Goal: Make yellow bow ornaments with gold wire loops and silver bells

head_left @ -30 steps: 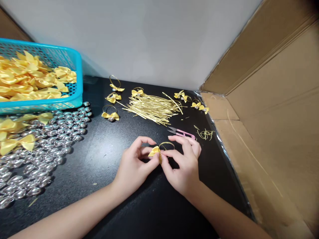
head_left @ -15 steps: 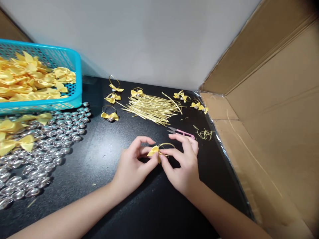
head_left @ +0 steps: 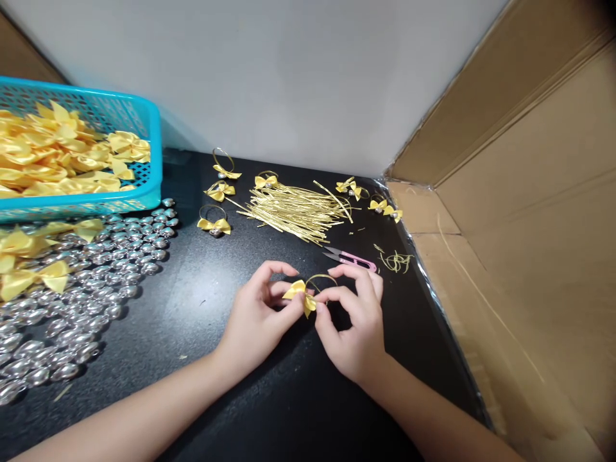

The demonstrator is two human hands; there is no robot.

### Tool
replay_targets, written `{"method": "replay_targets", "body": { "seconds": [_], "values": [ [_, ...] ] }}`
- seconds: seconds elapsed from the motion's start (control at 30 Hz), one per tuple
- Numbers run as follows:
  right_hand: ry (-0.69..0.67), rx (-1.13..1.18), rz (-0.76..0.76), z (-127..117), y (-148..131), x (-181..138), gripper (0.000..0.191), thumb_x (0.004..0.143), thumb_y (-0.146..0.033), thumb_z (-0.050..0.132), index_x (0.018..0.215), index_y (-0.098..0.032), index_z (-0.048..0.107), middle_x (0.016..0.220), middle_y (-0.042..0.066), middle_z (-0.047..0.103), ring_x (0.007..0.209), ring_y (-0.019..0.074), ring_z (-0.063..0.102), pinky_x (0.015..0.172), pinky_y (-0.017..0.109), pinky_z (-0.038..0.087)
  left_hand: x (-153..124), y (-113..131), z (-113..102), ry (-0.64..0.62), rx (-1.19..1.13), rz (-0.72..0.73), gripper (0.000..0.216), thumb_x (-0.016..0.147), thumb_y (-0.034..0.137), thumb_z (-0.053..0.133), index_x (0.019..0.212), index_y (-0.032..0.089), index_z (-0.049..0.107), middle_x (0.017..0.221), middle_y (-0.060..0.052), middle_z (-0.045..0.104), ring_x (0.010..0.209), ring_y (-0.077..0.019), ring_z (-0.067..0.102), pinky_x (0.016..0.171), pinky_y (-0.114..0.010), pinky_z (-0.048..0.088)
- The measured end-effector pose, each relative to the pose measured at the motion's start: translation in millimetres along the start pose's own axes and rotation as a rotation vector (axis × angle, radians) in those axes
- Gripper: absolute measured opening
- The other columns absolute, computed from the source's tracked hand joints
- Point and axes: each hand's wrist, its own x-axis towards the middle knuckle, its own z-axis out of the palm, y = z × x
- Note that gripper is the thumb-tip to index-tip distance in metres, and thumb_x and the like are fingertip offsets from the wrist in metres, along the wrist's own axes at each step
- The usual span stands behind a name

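Over the black worktop (head_left: 289, 404), our left hand (head_left: 260, 311) pinches a yellow satin bow (head_left: 295, 290) with a thin golden wire loop (head_left: 321, 276), and our right hand (head_left: 353, 324) pinches the bow's edge.

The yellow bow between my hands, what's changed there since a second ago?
The yellow bow's right wing, seen nearly edge-on before, now shows more of its face. The right hand has shifted its fingers slightly right; whether they touch the wing is unclear. The left hand still pinches the bow. The basket, silver beads and pink snips stayed put.
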Motion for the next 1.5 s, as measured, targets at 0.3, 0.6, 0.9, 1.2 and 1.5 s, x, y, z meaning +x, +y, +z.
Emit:
{"method": "replay_targets", "body": {
  "seconds": [0.3, 0.6, 0.9, 1.2, 1.5],
  "values": [
    [0.012, -0.018, -0.023, 1.6, 1.8, 2.8, 0.011, 0.078, -0.013, 0.069, 0.072, -0.022, 0.071, 0.104, 0.006, 0.066, 0.101, 0.0262, 0.058, 0.093, 0.047, 0.042, -2.5, -3.0, 0.4, -0.047, 0.11, 0.085, 0.021, 0.084, 0.023, 0.067, 0.098, 0.022, 0.05, 0.075, 0.001, 0.075, 0.066, -0.0124, 0.069, 0.066, -0.022, 0.052],
    [0.021, 0.044, 0.07, 2.5, 0.7, 0.5, 0.013, 0.076, -0.013, 0.068, 0.067, -0.021, 0.067, 0.093, 0.005, 0.061, 0.093, 0.0231, 0.057, 0.085, 0.043, 0.046, -1.6, -0.2, 2.0, -0.024, 0.081, 0.067, 0.023, 0.083, 0.022, 0.067, 0.097, 0.021, 0.049, 0.07, 0.002, 0.073, 0.062, -0.0116, 0.066, 0.062, -0.02, 0.051],
    [-0.003, 0.043, 0.032, 0.2, 0.4, 3.7, 0.015, 0.081, -0.014, 0.066, 0.069, -0.023, 0.07, 0.092, 0.004, 0.063, 0.093, 0.023, 0.057, 0.085, 0.043, 0.044, -1.9, -0.2, 0.8, -0.075, 0.163, 0.124, 0.019, 0.081, 0.021, 0.066, 0.094, 0.021, 0.052, 0.07, 0.002, 0.073, 0.061, -0.0123, 0.066, 0.064, -0.023, 0.051],
    [0.007, 0.046, 0.042, 3.0, -0.7, -1.3, 0.014, 0.074, -0.012, 0.067, 0.063, -0.021, 0.064, 0.091, 0.004, 0.06, 0.091, 0.0225, 0.055, 0.083, 0.041, 0.045, -1.0, -0.1, 2.6, -0.024, 0.101, 0.045, 0.022, 0.079, 0.023, 0.067, 0.094, 0.021, 0.051, 0.069, 0.002, 0.073, 0.061, -0.0139, 0.068, 0.06, -0.023, 0.051],
    [0.011, 0.045, 0.05, 1.4, 0.6, -0.5, 0.013, 0.076, -0.014, 0.067, 0.066, -0.022, 0.066, 0.092, 0.005, 0.061, 0.092, 0.0233, 0.056, 0.083, 0.041, 0.045, -1.4, 4.0, 2.4, -0.072, 0.154, 0.102, 0.023, 0.078, 0.022, 0.067, 0.095, 0.021, 0.051, 0.067, 0.004, 0.071, 0.058, -0.0119, 0.064, 0.062, -0.023, 0.052]
  ]
}}
